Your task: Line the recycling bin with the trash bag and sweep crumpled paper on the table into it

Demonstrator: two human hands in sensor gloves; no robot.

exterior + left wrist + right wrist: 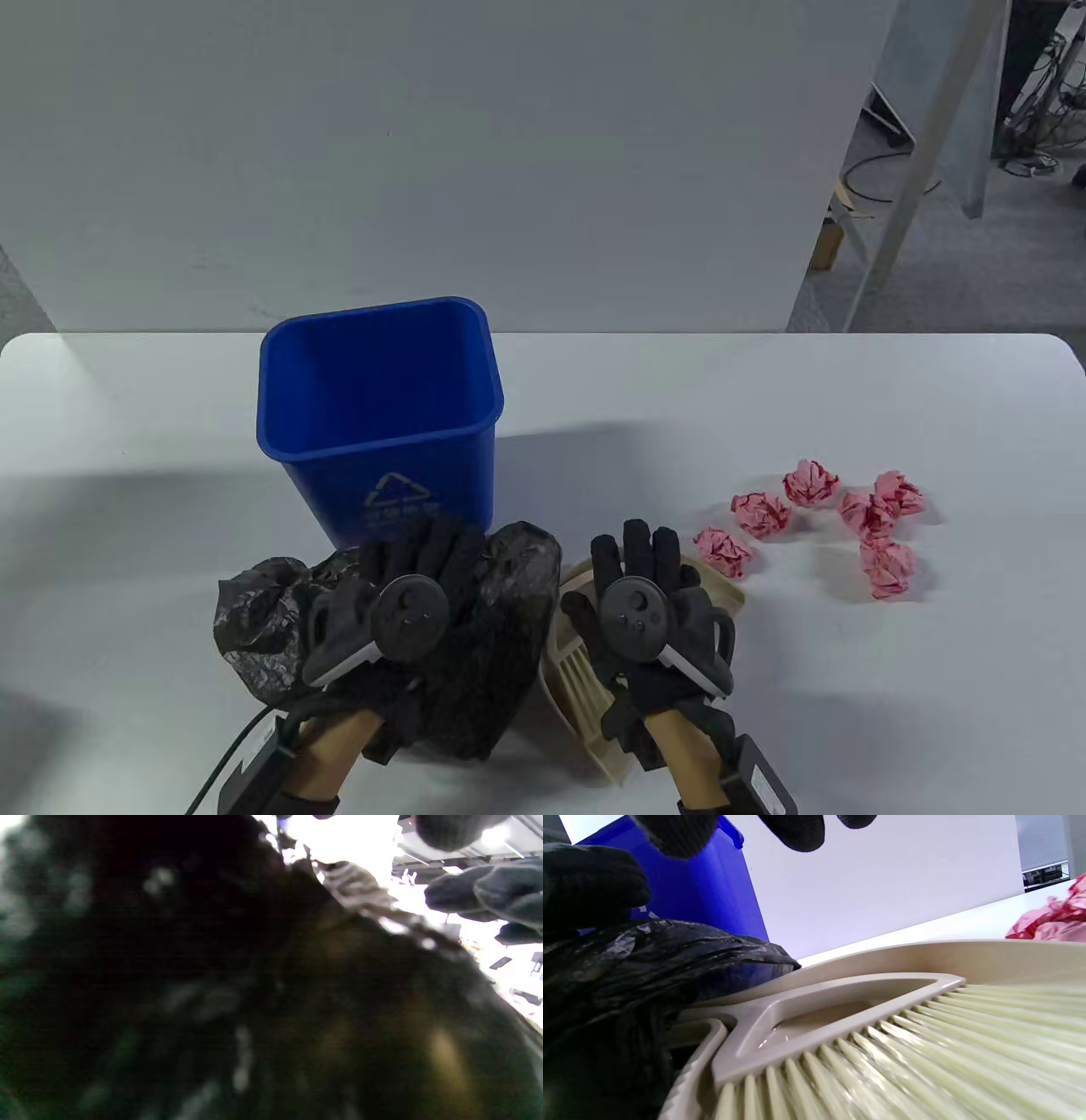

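- Left hand [407,594] lies on top of the black trash bag [501,628], fingers reaching forward over the crumpled plastic; whether they have actually closed on a fold I cannot tell, since the left wrist view is almost wholly dark plastic.
- Right hand [649,594] hovers over the beige dustpan and brush [585,671], fingers straight and spread, holding nothing.
- Lining comes first, by my reading: the blue recycling bin [382,407] stands bare inside, just beyond the bag on the left half of the table [848,679].
- To do it well, pinch one layer of the bag near its mouth rather than bunching the whole wad, and bring the right hand across to find the opposite edge.
- Shake it open above the bin, push the bottom down inside, then fold the rim over all four sides so it will not slip.
- Bag itself: thin, glossy, heavily wrinkled, heaped in a loose mound at the near edge, its right side overlapping the dustpan. It should be light and slippery.
- Pink crumpled paper [814,484] waits in a loose cluster of balls on the right, well apart from the bin.
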